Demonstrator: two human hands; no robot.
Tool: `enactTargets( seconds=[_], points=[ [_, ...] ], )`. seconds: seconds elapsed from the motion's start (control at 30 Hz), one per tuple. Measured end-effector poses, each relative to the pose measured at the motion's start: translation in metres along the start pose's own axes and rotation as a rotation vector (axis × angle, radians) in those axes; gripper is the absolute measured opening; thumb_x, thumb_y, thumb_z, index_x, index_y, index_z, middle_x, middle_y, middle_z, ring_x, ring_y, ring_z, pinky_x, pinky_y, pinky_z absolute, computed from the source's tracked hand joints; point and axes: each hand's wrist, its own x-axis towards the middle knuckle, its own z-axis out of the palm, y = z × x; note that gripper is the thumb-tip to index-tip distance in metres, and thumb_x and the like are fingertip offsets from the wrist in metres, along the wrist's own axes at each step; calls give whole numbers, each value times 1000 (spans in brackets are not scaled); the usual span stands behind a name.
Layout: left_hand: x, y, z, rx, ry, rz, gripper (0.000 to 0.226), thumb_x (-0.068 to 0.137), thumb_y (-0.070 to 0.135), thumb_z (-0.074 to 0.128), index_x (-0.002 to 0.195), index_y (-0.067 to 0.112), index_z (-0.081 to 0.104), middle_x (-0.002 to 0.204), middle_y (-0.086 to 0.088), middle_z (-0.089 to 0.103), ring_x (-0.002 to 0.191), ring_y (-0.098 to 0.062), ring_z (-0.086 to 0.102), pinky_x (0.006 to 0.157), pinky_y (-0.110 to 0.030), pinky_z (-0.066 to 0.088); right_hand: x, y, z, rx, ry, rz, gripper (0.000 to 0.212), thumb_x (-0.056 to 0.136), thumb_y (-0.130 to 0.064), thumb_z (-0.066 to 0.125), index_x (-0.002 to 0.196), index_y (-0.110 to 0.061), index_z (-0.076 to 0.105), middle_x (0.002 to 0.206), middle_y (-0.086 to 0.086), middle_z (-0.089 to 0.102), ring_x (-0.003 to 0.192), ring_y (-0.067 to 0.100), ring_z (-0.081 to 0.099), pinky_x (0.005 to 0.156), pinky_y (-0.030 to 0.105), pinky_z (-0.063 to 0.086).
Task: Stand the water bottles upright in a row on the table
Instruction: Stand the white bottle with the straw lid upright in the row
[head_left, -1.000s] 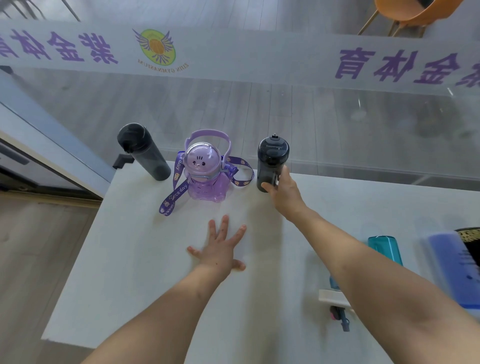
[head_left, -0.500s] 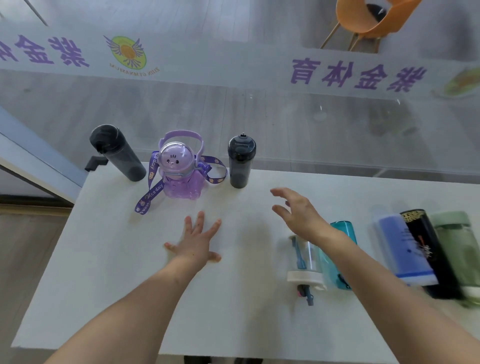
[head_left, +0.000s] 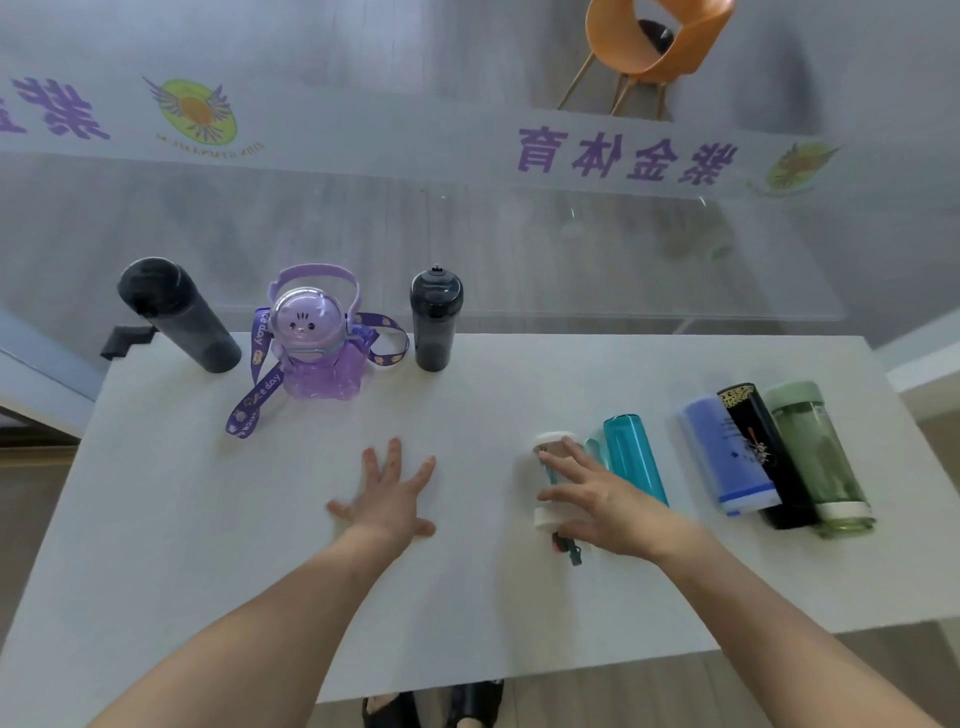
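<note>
Three bottles stand upright along the far edge of the white table (head_left: 208, 519): a tall black bottle (head_left: 182, 319), a purple cartoon bottle (head_left: 317, 343) with a strap, and a dark grey bottle (head_left: 435, 319). On their sides at the right lie a clear bottle with white caps (head_left: 550, 457), a teal bottle (head_left: 634, 457), a blue bottle (head_left: 727, 457), a black patterned bottle (head_left: 763, 452) and a green bottle (head_left: 818, 457). My right hand (head_left: 602, 499) hovers over the clear bottle with fingers spread, not closed on it. My left hand (head_left: 387, 493) lies flat on the table, open.
A glass wall with purple lettering rises just behind the table's far edge. An orange chair (head_left: 654, 47) stands beyond the glass. A black bracket (head_left: 122, 340) sits at the table's far left corner. My shoes show below the near edge.
My right hand let go of the dark grey bottle, left it upright, and swung back right over the clear lying bottle. The view shifted right, showing more lying bottles.
</note>
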Motion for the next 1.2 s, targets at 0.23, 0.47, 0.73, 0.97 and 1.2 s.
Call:
enactTargets(
  seconds=[0.23, 0.47, 0.73, 0.97, 1.2],
  points=[
    [1, 4, -3, 1, 0, -27, 95, 91, 53, 69, 154, 60, -1, 166, 8, -30, 153, -29, -25, 100, -79, 30, 27, 5, -43, 723, 311, 296, 25, 101, -34, 62, 124, -36, 73, 139, -14, 63, 132, 4, 53, 117, 30, 38],
    [15, 45, 0, -38, 31, -28, 95, 90, 59, 68, 154, 61, -3, 167, 7, -27, 153, -28, -25, 101, -80, 29, 68, 23, -75, 977, 439, 394, 18, 103, -20, 57, 110, -19, 73, 97, 6, 69, 89, 19, 63, 76, 25, 54],
    [21, 74, 12, -28, 29, -129, 105, 87, 59, 71, 150, 64, -12, 163, 2, -37, 150, -35, -30, 97, -82, 29, 67, 42, -78, 1107, 367, 360, 41, 108, -45, 39, 136, -26, 62, 124, 2, 68, 112, 17, 63, 90, 23, 50],
    [18, 76, 5, -70, 76, -148, 101, 84, 63, 71, 154, 62, -2, 166, 7, -27, 153, -31, -24, 98, -81, 33, 42, 36, -51, 646, 524, 402, 99, 63, -79, 74, 144, -34, 39, 137, -14, 42, 120, 4, 47, 97, 32, 43],
    [21, 75, 7, -66, 56, -149, 108, 83, 57, 76, 151, 64, -7, 164, 9, -32, 152, -31, -27, 96, -81, 32, 59, 46, -64, 628, 478, 228, 86, 69, -41, 92, 140, -23, 47, 130, -9, 56, 115, 13, 56, 102, 33, 48]
  ],
)
